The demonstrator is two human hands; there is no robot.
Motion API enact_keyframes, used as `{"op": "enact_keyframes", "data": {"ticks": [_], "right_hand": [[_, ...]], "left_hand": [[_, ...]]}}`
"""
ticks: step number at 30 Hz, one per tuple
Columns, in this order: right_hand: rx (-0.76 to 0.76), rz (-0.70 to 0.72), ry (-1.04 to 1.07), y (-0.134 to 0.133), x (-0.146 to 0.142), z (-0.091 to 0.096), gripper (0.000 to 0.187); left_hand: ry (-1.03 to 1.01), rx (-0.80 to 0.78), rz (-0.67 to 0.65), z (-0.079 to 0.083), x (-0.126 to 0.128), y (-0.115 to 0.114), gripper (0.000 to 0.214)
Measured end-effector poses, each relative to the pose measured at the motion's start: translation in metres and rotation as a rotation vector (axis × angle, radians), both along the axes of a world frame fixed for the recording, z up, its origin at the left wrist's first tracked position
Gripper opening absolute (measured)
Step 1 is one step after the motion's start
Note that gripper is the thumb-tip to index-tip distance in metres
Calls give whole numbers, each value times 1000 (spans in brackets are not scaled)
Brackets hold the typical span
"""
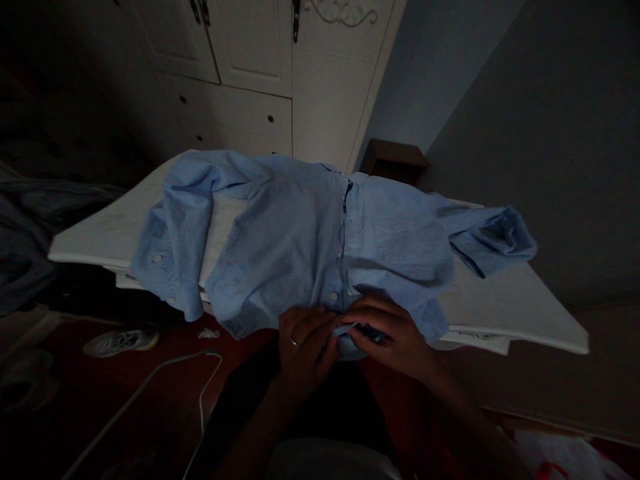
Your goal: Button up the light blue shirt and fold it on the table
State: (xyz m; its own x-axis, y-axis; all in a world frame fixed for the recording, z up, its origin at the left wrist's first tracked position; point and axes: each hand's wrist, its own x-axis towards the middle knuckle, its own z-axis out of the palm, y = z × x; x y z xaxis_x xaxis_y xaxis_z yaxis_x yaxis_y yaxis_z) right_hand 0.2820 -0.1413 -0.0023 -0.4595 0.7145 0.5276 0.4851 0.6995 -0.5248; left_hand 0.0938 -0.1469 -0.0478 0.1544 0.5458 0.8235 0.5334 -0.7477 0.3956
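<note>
A light blue button-up shirt [285,233] lies spread over a white board-like table [100,227], its front facing up. One sleeve is folded down at the left, and the other reaches out to the right. At the near hem, my left hand [307,340], with a ring on one finger, pinches the edge of the front placket. Beside it my right hand [387,330] pinches the same strip of cloth from the other side. Small pale buttons run up the placket above my hands. Whether a button is between my fingertips is hidden.
Behind the table stands a white wardrobe [250,53] with drawers. A small brown box-like cabinet [393,157] is by the wall. On the dark red floor lie a shoe [123,341] and a pale cable [150,373]. Dark cloth [30,227] hangs at the left.
</note>
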Motion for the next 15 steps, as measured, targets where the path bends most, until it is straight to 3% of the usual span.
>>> {"op": "enact_keyframes", "data": {"ticks": [10,15], "right_hand": [[42,26,-146,2,1,3,23],[21,22,-143,5,-2,7,20]], "left_hand": [[-6,-17,2,-6,0,2,20],[9,-100,-58,4,-4,2,22]]}}
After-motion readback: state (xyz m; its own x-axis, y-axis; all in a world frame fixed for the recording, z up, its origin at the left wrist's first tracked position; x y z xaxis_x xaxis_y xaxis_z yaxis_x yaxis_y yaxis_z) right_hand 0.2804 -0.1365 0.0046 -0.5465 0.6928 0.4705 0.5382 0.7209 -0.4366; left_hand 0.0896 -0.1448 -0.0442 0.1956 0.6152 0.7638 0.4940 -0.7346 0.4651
